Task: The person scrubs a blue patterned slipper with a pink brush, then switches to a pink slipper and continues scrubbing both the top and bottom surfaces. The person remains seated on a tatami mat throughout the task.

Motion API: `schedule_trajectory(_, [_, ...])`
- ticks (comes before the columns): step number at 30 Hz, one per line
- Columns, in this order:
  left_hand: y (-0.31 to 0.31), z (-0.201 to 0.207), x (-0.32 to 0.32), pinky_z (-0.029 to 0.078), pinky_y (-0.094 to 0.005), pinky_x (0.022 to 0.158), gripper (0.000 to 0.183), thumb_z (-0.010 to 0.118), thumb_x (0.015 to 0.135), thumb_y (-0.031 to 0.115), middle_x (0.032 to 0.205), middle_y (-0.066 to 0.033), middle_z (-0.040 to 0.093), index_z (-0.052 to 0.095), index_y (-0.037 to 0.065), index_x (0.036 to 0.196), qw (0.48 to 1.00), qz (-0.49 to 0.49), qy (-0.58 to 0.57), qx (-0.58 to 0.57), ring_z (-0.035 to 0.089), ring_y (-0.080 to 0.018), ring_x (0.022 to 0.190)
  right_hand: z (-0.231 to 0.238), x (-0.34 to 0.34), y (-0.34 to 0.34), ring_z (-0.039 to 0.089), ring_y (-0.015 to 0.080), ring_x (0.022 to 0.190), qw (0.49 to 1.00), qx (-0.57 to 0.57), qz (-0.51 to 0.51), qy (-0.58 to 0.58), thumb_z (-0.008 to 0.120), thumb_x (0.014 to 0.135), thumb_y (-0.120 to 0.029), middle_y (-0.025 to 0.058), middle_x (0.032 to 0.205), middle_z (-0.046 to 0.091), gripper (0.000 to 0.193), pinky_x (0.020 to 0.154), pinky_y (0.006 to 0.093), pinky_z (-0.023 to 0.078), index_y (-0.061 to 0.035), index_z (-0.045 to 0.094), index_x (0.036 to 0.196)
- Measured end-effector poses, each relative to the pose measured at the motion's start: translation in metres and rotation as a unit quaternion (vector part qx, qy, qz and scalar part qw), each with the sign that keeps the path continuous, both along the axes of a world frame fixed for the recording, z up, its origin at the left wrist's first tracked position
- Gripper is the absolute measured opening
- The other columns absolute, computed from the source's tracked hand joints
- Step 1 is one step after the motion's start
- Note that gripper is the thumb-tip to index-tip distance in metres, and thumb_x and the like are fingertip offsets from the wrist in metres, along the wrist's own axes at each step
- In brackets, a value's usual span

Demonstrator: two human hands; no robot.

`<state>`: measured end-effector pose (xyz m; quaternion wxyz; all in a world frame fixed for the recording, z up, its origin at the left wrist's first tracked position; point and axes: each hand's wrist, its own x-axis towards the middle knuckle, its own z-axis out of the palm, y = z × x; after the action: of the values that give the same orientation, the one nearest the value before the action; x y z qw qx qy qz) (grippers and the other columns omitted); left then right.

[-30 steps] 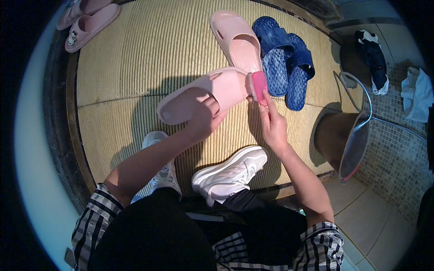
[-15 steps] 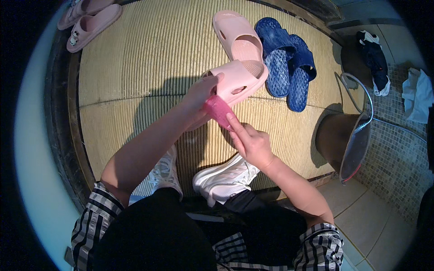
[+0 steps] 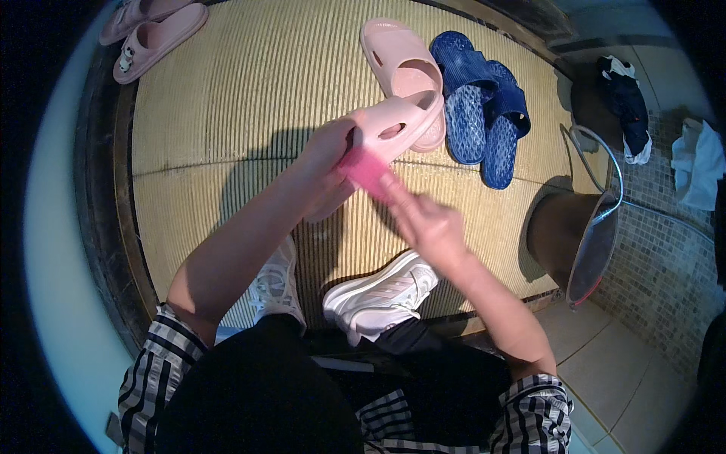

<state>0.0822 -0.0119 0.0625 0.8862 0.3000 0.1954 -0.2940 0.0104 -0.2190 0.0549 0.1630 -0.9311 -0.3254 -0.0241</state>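
My left hand (image 3: 327, 155) is closed around a pink slipper (image 3: 386, 121), which is held up and tilted above the mat. Its fingers are partly hidden by the slipper. In my right hand (image 3: 432, 228), slightly smeared by motion, is a small bright pink scrubbing brush (image 3: 363, 172), pressed to the slipper's side beside my left hand. Another pink slipper (image 3: 397, 57) lies just beyond, partly covered by the held one. To its right rests a pair of blue slippers (image 3: 464, 113).
A ribbed yellowish mat (image 3: 204, 98) spans the floor. More pink slippers (image 3: 162, 41) stand at the far left. At the right, a brown bucket (image 3: 560, 234) tips over with a hose (image 3: 622, 170) near it. White shoes (image 3: 382, 295) are on my feet.
The held slipper has turned and tilted a little in my left hand. My right hand and the brush have shifted slightly along its side.
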Motion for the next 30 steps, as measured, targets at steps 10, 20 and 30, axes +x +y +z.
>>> schedule_trajectory(10, [-0.013, -0.027, 0.0, 0.048, -0.0411, 0.104, 0.041, 0.038, 0.102, 0.018, 0.127, -0.021, 0.058, 0.043, -0.006, 0.135, 0.998, 0.028, 0.043, 0.044, 0.06, -0.0283, 0.115, 0.003, -0.006, -0.015, 0.06, 0.0215, 0.052, 0.991, 0.017, -0.088, 0.097, 0.063, 0.092, -0.014, 0.0128, 0.076, 0.065, 0.054, 0.049, 0.0354, 0.051, -0.0179, 0.048, 0.144])
schedule_trajectory(20, [-0.011, -0.009, -0.003, 0.05, -0.0401, 0.102, 0.041, 0.041, 0.103, 0.023, 0.124, -0.021, 0.059, 0.046, -0.006, 0.131, 0.998, 0.032, 0.023, 0.053, 0.062, -0.028, 0.113, -0.003, 0.033, -0.028, 0.054, 0.0228, 0.044, 0.991, 0.068, -0.114, -0.002, 0.061, 0.094, -0.02, 0.0084, 0.059, 0.055, 0.053, 0.042, 0.0372, 0.046, -0.0195, 0.047, 0.145])
schedule_trajectory(30, [-0.001, -0.036, -0.009, 0.054, -0.0406, 0.096, 0.036, 0.038, 0.103, 0.019, 0.116, -0.0183, 0.063, 0.049, -0.005, 0.128, 0.969, 0.005, -0.179, 0.169, 0.063, -0.026, 0.107, -0.004, 0.0, -0.006, 0.053, 0.0195, 0.043, 1.0, 0.0, 0.005, 0.012, 0.065, 0.09, -0.02, 0.0075, 0.058, 0.053, 0.06, 0.039, 0.0352, 0.048, -0.019, 0.045, 0.146])
